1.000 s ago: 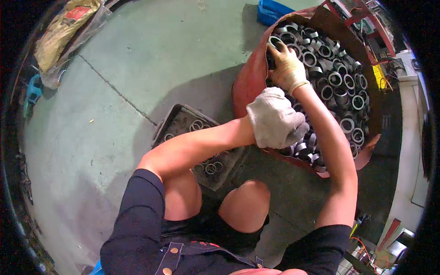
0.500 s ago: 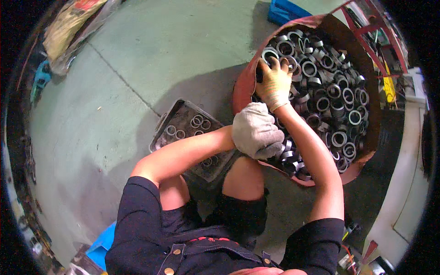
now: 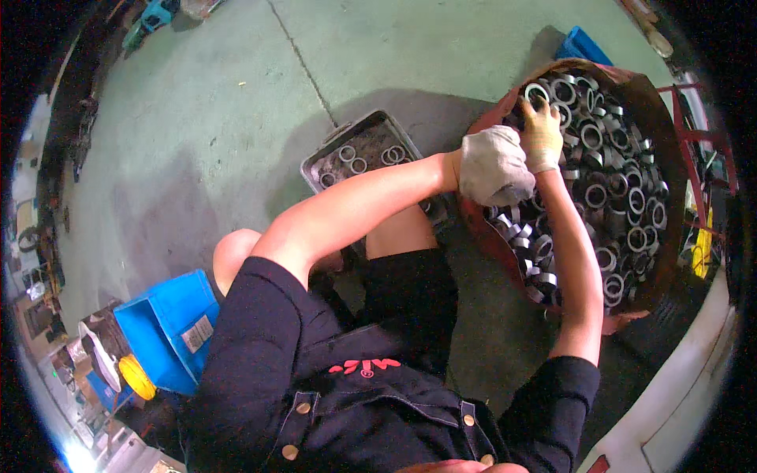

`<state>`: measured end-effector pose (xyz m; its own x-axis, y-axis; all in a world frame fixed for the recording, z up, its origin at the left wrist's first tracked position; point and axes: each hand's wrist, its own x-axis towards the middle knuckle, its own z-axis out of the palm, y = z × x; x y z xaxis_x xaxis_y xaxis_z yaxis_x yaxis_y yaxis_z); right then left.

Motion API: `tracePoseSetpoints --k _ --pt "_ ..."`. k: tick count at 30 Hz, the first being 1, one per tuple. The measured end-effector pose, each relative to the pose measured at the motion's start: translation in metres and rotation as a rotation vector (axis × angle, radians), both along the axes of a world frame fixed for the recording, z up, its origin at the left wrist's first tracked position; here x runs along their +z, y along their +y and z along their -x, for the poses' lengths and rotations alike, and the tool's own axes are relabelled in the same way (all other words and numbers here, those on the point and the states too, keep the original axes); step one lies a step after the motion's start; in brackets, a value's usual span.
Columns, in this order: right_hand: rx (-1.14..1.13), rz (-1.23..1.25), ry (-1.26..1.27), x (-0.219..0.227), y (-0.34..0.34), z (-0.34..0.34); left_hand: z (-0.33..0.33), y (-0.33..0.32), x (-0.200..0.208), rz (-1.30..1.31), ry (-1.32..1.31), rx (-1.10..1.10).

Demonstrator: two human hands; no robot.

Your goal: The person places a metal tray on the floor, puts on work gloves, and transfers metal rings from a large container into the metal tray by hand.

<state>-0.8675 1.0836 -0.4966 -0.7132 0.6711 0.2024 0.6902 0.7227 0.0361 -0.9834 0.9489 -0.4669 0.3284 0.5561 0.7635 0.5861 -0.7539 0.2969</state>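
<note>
My right hand (image 3: 542,142), in a yellowish glove, reaches into a wide reddish container (image 3: 653,98) heaped with metal rings (image 3: 597,195). Its fingers are stretched out and slightly apart, with the tips at a pale ring (image 3: 536,94) near the far left rim. Beside my right wrist, my left hand (image 3: 495,167) is closed in a grey-white glove over the container's left side. Whatever may be inside that fist is hidden. Left of the container, a dark shallow tray (image 3: 371,132) on the floor holds several thinner rings (image 3: 359,165), partly covered by my left forearm.
A blue bin (image 3: 169,323) stands at the lower left, near a yellow round object (image 3: 137,377). Another blue box (image 3: 583,46) is behind the container. A red metal frame (image 3: 706,135) and a pale machine edge (image 3: 686,378) border the right side.
The view has shifted, so the container and tray appear farther right and the blue bin shows more. My right hand stays among the rings near the rim; my left hand remains closed beside it.
</note>
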Motion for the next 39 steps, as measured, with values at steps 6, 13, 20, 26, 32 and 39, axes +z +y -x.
tracePoseSetpoints --k 6,13,20,26,32,39 --pt "-0.055 0.049 0.032 0.017 0.004 0.001 -0.004 0.003 -0.002 0.014 0.064 0.021" --pt "-0.095 0.076 0.027 0.014 -0.011 0.009 -0.001 0.000 0.003 0.029 0.178 0.045" --pt "-0.064 0.115 0.025 0.021 0.002 -0.003 -0.003 0.000 0.006 0.010 0.137 0.039" --pt "-0.051 0.069 0.039 0.020 0.003 0.006 0.000 -0.001 0.021 0.124 0.316 0.076" --pt "0.043 0.044 0.136 0.011 0.022 -0.013 0.000 -0.056 0.055 0.129 0.086 0.301" --pt "-0.104 0.021 0.002 0.009 0.013 0.010 0.056 -0.091 0.018 0.404 0.129 0.479"
